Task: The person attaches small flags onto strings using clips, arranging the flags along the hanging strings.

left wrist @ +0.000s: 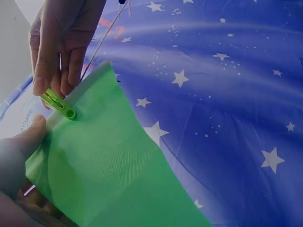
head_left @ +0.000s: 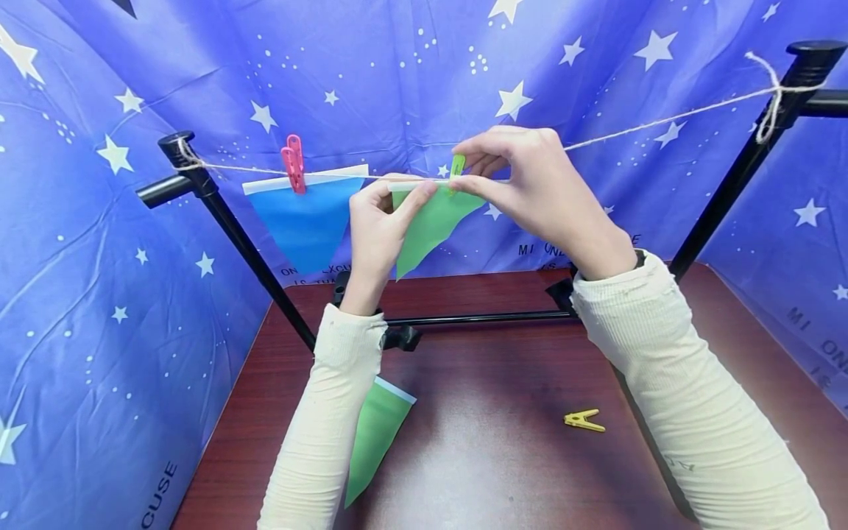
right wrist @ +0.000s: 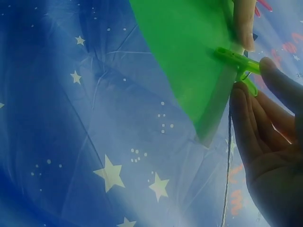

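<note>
A green pennant [head_left: 430, 221] with a white top band hangs at the string, its band pinched between thumb and fingers of my left hand [head_left: 380, 228]. My right hand [head_left: 543, 191] pinches the handles of a lime-green clothespin [head_left: 457, 165]. In the left wrist view the clothespin [left wrist: 59, 104] straddles the pennant's white edge, its tip lying over the green face. The right wrist view shows the clothespin [right wrist: 236, 60] between thumb and fingers, with the string [right wrist: 228, 165] running down beside the band. To the left, a blue pennant [head_left: 301, 228] hangs under a pink clothespin [head_left: 294, 163].
The string is tied to a left black post [head_left: 232, 228] and a right black post [head_left: 722, 177]. On the dark red table [head_left: 490, 456] lie another green pennant [head_left: 377, 434], partly behind the left sleeve, and a yellow clothespin [head_left: 584, 420]. A starry blue curtain [head_left: 411, 81] stands behind.
</note>
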Tool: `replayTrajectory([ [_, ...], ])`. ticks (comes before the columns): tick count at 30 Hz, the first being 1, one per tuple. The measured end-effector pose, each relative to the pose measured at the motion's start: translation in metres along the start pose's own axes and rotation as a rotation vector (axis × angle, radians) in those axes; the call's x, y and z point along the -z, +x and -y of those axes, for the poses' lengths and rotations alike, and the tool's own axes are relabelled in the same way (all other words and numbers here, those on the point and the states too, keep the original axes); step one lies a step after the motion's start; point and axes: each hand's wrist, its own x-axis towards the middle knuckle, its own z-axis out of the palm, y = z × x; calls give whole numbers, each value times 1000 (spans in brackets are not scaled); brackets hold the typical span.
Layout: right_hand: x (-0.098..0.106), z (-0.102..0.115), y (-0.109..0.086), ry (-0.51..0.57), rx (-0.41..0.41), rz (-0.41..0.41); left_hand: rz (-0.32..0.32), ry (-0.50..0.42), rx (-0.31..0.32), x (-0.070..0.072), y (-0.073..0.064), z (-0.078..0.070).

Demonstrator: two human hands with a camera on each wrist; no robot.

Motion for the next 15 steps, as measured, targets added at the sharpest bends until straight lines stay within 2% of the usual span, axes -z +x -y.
replayTrajectory([
  [5,0,0,-1,14,-23,-19,16,29,17,5,0,15],
  [8,1,0,-1,14,-25,-33,29,38,46,9,-2,18],
  [15,3,-1,-4,11,-46,-47,43,66,62,17,-10,23],
])
